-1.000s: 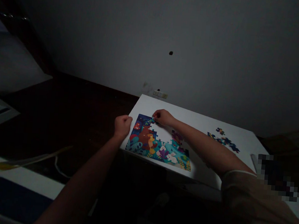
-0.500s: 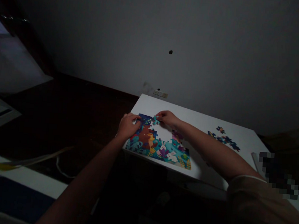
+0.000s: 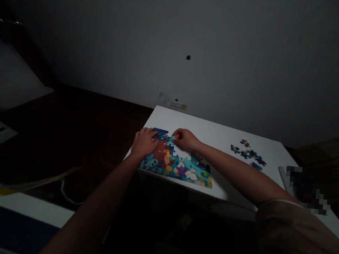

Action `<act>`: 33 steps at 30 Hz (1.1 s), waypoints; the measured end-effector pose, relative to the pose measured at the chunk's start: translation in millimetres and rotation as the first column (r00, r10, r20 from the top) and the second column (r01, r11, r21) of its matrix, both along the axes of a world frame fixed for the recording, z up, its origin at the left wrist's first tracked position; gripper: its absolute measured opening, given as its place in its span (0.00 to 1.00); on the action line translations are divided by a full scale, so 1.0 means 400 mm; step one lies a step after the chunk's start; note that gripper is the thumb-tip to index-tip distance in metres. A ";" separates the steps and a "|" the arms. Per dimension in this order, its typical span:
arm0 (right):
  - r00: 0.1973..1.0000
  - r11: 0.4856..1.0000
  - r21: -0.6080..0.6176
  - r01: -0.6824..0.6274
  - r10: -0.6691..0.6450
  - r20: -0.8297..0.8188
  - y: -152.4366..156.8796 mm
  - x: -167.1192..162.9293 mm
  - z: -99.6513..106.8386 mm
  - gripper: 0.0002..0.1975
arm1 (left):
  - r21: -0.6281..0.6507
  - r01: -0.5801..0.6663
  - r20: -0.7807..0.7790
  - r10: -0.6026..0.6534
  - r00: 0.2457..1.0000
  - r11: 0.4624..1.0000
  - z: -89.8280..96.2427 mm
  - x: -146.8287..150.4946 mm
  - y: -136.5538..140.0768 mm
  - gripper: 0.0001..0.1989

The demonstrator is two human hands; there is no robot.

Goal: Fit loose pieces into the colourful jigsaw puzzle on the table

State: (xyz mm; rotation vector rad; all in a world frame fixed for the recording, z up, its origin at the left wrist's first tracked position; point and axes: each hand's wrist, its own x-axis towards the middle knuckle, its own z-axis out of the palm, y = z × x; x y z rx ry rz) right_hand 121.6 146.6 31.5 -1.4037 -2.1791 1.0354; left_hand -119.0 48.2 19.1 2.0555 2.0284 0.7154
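Observation:
A partly assembled jigsaw puzzle lies on the white table, showing rabbits, leaves and a brown animal. Bare white tabletop shows through a gap in its upper middle. Over the puzzle's left side rests my left hand, open, with its fingers stretched out on the pieces. My right hand pinches a teal puzzle piece at the left side of the gap, against the joined pieces. My fingertips partly cover that piece, so how well it fits cannot be made out. My right forearm hides some of the puzzle's right side.
Several loose puzzle pieces lie on the table's right part. Farther right is a blurred-out dark object. Behind the table stands a grey wall with a socket panel. A white and dark blue surface is at lower left.
My right hand has brought the teal piece slightly lower, towards the left side of the gap. My left hand stays on the puzzle. The whole view has shifted a little.

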 end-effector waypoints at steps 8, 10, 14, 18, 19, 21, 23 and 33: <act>0.998 0.999 0.013 -0.038 0.037 0.044 0.010 0.000 -0.001 0.12 | 0.024 -0.008 0.000 0.008 1.000 1.000 -0.004 0.003 0.002 0.23; 1.000 1.000 -0.013 -0.028 0.029 0.009 0.007 0.000 -0.005 0.12 | 0.023 -0.010 0.005 0.010 1.000 1.000 -0.006 0.003 0.002 0.22; 1.000 1.000 -0.019 -0.012 0.012 -0.024 -0.003 0.001 -0.012 0.12 | 0.030 -0.002 0.023 0.002 1.000 1.000 -0.008 0.002 0.003 0.23; 0.998 1.000 0.001 0.021 -0.021 -0.059 -0.017 -0.001 -0.011 0.13 | 0.029 -0.004 0.019 0.004 1.000 1.000 -0.007 0.002 0.004 0.26; 0.996 0.999 -0.009 0.036 -0.037 -0.081 -0.021 -0.001 -0.009 0.12 | 0.027 -0.005 0.016 0.004 1.000 1.000 -0.007 0.003 0.003 0.26; 0.987 0.995 -0.053 0.080 -0.086 -0.137 -0.031 0.002 0.000 0.10 | 0.019 -0.002 0.014 0.002 1.000 1.000 -0.005 0.003 0.003 0.27; 0.965 0.985 -0.100 0.142 -0.160 -0.205 -0.041 0.013 0.012 0.08 | 0.013 0.000 0.015 0.000 1.000 1.000 -0.004 0.004 0.003 0.28; 0.986 0.970 -0.202 0.133 -0.151 -0.077 -0.105 0.110 0.029 0.12 | 0.020 0.005 0.009 -0.005 1.000 1.000 -0.008 0.002 0.006 0.27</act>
